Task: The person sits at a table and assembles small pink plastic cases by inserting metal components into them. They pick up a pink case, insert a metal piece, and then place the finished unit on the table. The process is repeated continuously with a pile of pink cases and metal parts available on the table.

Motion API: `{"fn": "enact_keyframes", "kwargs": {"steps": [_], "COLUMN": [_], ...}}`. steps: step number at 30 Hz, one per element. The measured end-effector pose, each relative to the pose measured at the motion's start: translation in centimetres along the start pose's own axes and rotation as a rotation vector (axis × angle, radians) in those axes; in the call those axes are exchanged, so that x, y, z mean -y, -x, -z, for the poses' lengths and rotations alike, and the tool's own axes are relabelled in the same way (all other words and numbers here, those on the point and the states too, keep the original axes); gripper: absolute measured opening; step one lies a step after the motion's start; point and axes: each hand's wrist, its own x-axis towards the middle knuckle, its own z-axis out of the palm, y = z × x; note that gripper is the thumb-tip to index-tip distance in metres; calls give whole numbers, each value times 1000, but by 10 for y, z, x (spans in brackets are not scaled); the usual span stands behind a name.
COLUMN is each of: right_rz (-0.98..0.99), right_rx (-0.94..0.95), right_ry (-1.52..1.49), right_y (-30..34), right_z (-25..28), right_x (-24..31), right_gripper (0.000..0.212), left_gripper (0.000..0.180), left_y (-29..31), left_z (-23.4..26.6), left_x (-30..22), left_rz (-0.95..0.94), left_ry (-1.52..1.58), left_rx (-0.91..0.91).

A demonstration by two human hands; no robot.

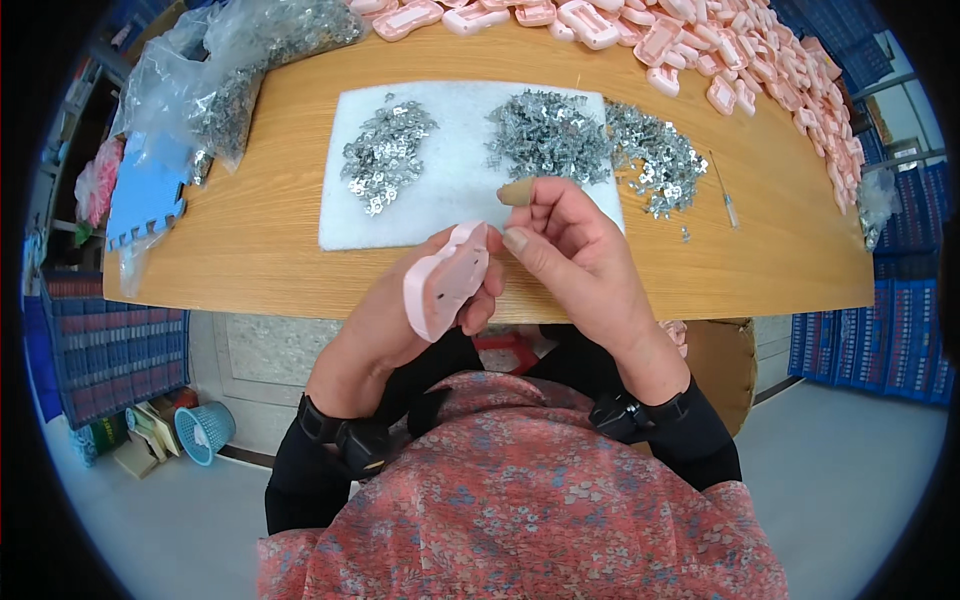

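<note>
My left hand is closed round a pale pink plastic shell, tilted up on its edge, with small dark holes in its face. Close beside its upper end is my right hand. A tan finger cover sits on its index finger, which stands apart from the thumb, while the other fingers curl in. Nothing shows between thumb and index finger. Beyond my hands lies a white foam sheet bearing a left pile of small metal clips and a right pile of metal clips.
More clips spill onto the wooden table beside a thin pointed tool. Many pink shells heap along the far right edge. Plastic bags of clips and a blue foam mat lie at left.
</note>
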Motion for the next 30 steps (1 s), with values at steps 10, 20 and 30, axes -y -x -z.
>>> {"fn": "enact_keyframes", "kwargs": {"steps": [10,20,30], "right_rz": [-112,-144,-19], "right_rx": [92,78,-65], "right_ry": [109,172,125], "right_y": [-1,6,46], "right_z": [5,13,26], "right_x": [-2,0,4], "right_gripper": [19,14,27], "left_gripper": [45,41,52], "left_y": [4,2,-1], "left_z": [-13,-7,-28], "left_x": [-3,6,24], "left_rz": [73,124,132], "left_ry": [122,326,481], "left_rx": [-23,139,328]}}
